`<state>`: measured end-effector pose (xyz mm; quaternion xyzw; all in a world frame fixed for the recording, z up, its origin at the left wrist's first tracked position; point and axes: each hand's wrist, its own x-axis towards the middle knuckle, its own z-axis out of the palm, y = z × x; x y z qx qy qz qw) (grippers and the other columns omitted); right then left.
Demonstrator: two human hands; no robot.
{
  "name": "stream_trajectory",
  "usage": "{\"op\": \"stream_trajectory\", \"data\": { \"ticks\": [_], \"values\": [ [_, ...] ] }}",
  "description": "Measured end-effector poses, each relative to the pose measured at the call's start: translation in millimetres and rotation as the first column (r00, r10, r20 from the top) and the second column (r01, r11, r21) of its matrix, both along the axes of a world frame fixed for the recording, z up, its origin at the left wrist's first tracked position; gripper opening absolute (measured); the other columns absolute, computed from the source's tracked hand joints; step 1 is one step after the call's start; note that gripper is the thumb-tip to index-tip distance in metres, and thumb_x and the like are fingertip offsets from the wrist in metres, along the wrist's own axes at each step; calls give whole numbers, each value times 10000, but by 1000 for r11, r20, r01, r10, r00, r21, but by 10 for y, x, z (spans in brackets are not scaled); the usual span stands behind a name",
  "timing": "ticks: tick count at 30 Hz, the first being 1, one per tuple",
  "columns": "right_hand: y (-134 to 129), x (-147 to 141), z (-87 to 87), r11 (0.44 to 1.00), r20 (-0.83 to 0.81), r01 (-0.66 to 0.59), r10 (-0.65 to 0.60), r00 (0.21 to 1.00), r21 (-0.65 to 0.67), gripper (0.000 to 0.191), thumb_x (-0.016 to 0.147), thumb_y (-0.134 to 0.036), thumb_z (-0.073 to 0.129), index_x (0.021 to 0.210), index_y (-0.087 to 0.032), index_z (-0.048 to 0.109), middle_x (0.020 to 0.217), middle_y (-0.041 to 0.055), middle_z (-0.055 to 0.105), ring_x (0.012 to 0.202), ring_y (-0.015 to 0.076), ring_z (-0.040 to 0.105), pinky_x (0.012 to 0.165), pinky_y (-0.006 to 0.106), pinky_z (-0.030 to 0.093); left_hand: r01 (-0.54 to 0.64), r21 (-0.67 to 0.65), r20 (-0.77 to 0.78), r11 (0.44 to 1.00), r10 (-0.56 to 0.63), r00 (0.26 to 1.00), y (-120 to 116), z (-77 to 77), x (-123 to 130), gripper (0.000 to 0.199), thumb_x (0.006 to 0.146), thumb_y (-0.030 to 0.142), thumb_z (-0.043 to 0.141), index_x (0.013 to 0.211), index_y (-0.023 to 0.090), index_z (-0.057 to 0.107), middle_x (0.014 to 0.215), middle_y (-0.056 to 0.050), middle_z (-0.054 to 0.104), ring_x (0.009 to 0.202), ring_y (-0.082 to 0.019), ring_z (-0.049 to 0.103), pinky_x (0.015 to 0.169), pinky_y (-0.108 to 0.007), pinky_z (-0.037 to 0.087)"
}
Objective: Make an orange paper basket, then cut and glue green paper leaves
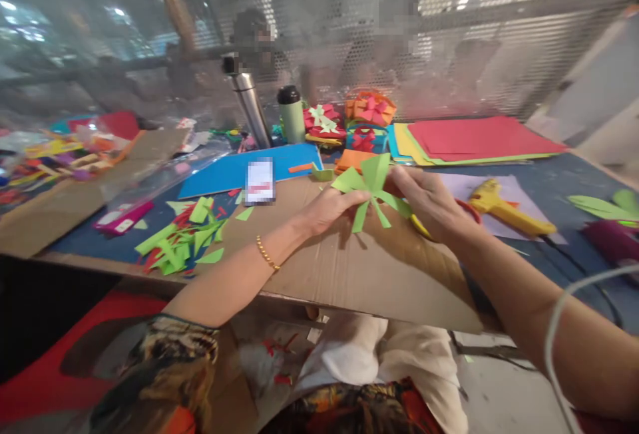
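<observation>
My left hand (329,209) pinches a bright green paper cutout (375,171) near its middle. Its strips fan out in several directions, like a flower or bow, above a cardboard sheet (329,261). My right hand (430,204) is closed at the cutout's right side, its fingers by the upper and right strips; the fingertips are partly hidden. Under and beside that hand show the yellow and red curved handles of what look like scissors (421,226). Just behind the cutout lies a folded orange paper piece (349,160).
Green and red scraps (187,237) lie left, near a phone (260,181) on blue card (214,171). A yellow glue gun (509,208) with its cord rests right. Behind stand a steel flask (252,108), a green bottle (291,118), paper baskets (367,111) and stacked red sheets (484,138).
</observation>
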<state>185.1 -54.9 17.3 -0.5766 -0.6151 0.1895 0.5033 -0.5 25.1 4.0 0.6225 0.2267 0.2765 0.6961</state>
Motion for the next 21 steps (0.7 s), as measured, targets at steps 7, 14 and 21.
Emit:
{"op": "stream_trajectory", "data": {
  "ticks": [7,14,21],
  "values": [
    [-10,-56,25,983,-175,-163,146,974,-84,742,777,-918,697,638,-191,649,624,24,620,587,130,520,553,270,392,-56,115,-48,992,62,997,58,-35,-19,169,816,311,772,837,184,663,680,18,622,562,-100,535,508,-221,422],
    [40,-81,-29,980,-369,-171,122,922,-104,531,628,-649,926,647,-177,683,594,-15,581,556,97,455,515,259,324,-38,146,-102,988,53,993,22,0,-59,199,816,311,786,821,187,630,683,9,627,557,-102,527,512,-236,421],
    [27,-85,-16,977,-385,-180,124,915,-113,477,623,-579,935,627,-171,689,566,-22,577,523,84,443,493,250,302,1,247,-106,969,26,994,20,25,-61,205,819,330,756,773,194,611,616,8,629,489,-109,543,483,-250,444]
  ]
}}
